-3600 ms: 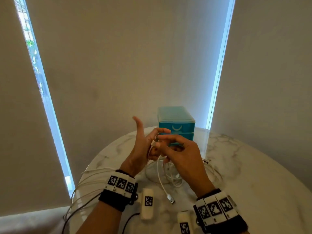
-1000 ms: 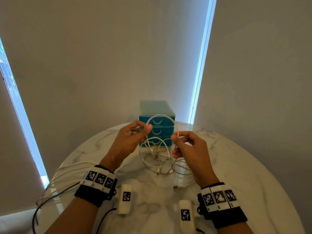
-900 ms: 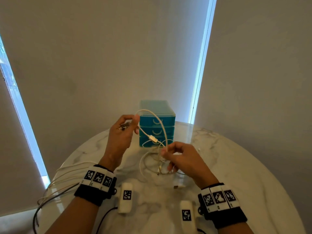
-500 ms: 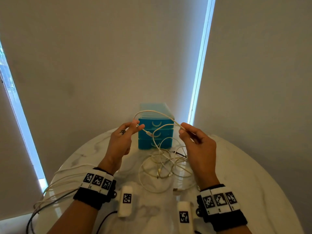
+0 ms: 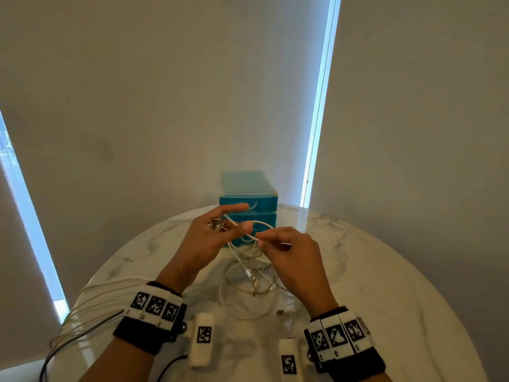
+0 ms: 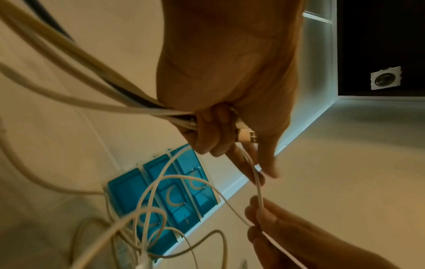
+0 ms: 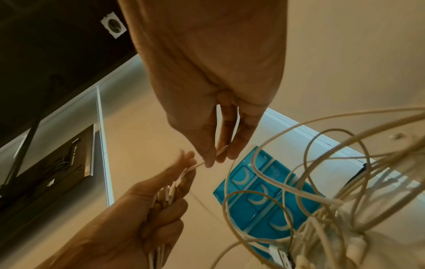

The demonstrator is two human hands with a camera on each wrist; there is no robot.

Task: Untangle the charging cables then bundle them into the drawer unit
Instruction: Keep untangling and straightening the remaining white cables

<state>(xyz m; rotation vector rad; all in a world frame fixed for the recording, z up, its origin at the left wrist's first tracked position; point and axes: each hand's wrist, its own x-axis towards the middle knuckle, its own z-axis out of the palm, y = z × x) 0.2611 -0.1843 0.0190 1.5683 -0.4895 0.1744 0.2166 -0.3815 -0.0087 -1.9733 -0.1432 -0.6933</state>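
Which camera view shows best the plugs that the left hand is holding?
The left wrist view: one cable plug shows clearly against the left hand. The head view shows small metal plug ends at the fingers. The right wrist view shows only blurred white ends.

Round white marble table (image 5: 385, 285) before beige blinds (image 5: 165, 106) — bright daylight strips (image 5: 321, 106) at their edges.

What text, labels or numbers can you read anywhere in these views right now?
No readable words or numbers.
Wristbands: square black-and-white coded markers, no letters.
White pods: same kind of marker.
Blue drawer unit: blank fronts, no labels.
Dark panel in the right wrist view: marks too blurred to read.
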